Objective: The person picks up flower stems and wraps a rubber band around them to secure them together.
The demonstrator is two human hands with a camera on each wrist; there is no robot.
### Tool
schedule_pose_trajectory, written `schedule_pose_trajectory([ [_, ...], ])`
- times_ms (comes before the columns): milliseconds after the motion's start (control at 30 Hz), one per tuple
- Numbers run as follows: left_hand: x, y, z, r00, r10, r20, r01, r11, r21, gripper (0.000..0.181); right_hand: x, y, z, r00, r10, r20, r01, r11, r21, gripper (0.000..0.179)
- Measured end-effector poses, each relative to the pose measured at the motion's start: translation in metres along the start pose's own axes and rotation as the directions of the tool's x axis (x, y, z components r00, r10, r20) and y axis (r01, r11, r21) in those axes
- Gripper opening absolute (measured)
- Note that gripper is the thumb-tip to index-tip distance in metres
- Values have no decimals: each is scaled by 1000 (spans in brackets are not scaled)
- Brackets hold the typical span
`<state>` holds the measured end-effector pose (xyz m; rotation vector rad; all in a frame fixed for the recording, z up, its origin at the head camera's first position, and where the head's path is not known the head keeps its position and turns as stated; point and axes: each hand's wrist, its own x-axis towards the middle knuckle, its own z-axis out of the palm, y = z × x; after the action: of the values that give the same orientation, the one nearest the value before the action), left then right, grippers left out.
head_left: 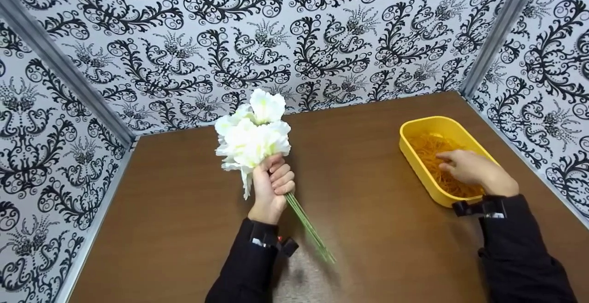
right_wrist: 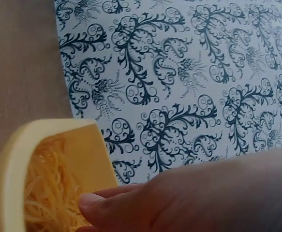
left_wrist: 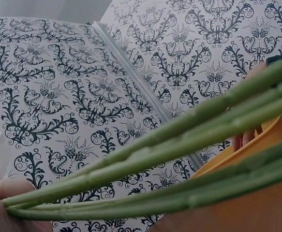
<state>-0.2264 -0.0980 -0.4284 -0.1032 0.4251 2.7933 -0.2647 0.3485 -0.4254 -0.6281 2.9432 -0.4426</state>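
My left hand [head_left: 274,185] grips a bunch of white artificial flowers [head_left: 251,140] just below the blooms, fingers curled round the stems. The green stems [head_left: 310,229] slant down to the right over the table; close up they cross the left wrist view. On the right, my right hand [head_left: 474,169] reaches over the rim of a yellow plastic box [head_left: 416,159] holding a tangle of yellow rubber bands [head_left: 428,151]. Its thumb and index finger point into the box, above or touching the bands. No band shows between them; the other fingers are mostly hidden.
The box stands on a brown wooden table [head_left: 184,229], near its right side. Walls with a black-and-white scroll pattern [head_left: 239,41] enclose the table at the back, left and right. Grey strips [head_left: 501,31] run along the wall corners.
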Motion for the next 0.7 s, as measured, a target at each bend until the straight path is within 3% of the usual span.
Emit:
schedule_pose_trajectory([
  [267, 2, 1, -1, 1000, 26, -8, -26, 1000, -8, 43, -4, 12, 5, 996, 57, 63, -58, 998, 5, 38],
  [500, 2, 3, -2, 999, 47, -20, -48, 998, -33, 44, -9, 17, -3, 983, 160, 93, -164, 986, 33, 34],
  [700, 2, 3, -3, 999, 46, 3, -46, 997, -55, 46, -11, 21, -6, 974, 222, 46, -224, 973, 54, 32],
])
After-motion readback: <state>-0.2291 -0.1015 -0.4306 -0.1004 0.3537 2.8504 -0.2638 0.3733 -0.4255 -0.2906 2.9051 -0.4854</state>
